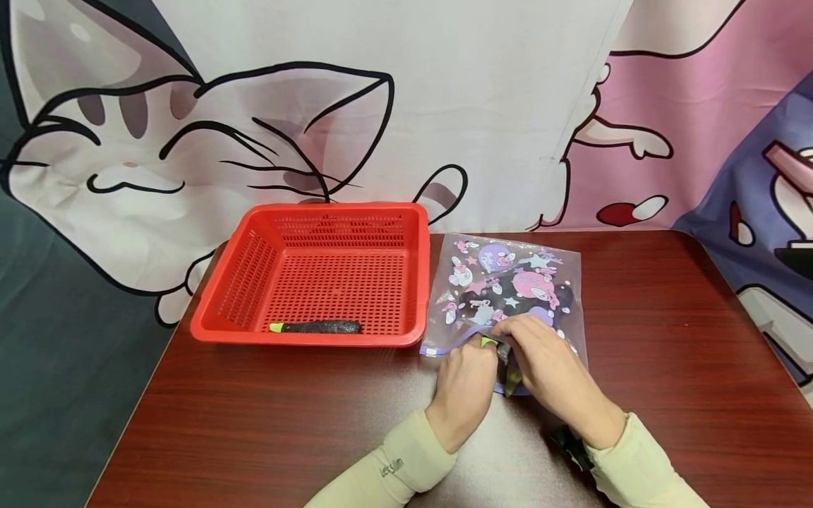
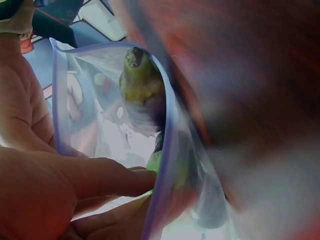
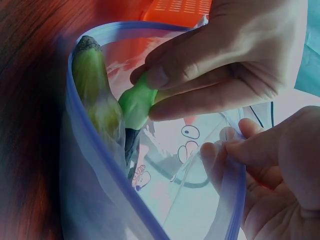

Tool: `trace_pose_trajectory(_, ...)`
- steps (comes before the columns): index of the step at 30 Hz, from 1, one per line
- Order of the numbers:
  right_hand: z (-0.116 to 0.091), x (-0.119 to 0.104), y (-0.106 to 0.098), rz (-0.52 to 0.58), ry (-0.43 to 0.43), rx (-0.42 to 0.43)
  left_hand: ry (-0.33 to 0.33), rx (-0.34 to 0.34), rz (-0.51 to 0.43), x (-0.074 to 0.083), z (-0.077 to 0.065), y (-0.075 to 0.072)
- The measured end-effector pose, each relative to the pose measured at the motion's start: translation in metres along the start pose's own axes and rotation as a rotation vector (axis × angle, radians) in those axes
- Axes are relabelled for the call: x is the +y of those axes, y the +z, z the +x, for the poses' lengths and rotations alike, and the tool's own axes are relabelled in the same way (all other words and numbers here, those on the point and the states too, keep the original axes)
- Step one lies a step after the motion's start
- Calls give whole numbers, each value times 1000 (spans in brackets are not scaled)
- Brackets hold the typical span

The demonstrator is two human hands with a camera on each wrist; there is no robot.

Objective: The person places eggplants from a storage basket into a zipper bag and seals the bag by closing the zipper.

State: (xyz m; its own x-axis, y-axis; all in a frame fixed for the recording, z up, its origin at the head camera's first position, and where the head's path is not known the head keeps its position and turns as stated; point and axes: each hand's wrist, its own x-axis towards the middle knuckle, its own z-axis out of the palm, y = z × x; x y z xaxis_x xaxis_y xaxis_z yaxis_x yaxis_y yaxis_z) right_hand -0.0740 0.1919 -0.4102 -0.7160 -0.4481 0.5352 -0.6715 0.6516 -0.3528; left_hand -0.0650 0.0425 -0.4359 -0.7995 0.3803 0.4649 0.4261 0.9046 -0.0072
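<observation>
Left hand (image 1: 466, 384): we pinch a green-tipped vegetable (image 3: 136, 106)
Right hand (image 1: 551, 363): we grip the bag (image 1: 508, 286)
Basket (image 1: 339, 275): beside the bag

A clear printed plastic zip bag (image 1: 511, 303) gapes at the gripping right hand (image 1: 551, 367); 1 black, green-ended vegetable (image 3: 136, 106) slants into it from the pinching left hand (image 1: 466, 388), beside 1 olive-capped eggplant (image 3: 94, 80).

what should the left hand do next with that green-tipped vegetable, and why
Probably ease the vegetable a little deeper into the bag. The left hand pinches its green end within the bag's mouth, its dark part points inward, and the right hand holds the edge while the mouth stands open, so there seems to be room.
</observation>
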Motion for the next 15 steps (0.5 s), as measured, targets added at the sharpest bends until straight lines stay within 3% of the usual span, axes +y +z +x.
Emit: trace_pose_trajectory(15, 0, 0, 0, 3, -7, 5, -18, -20, 30, 3, 1, 5)
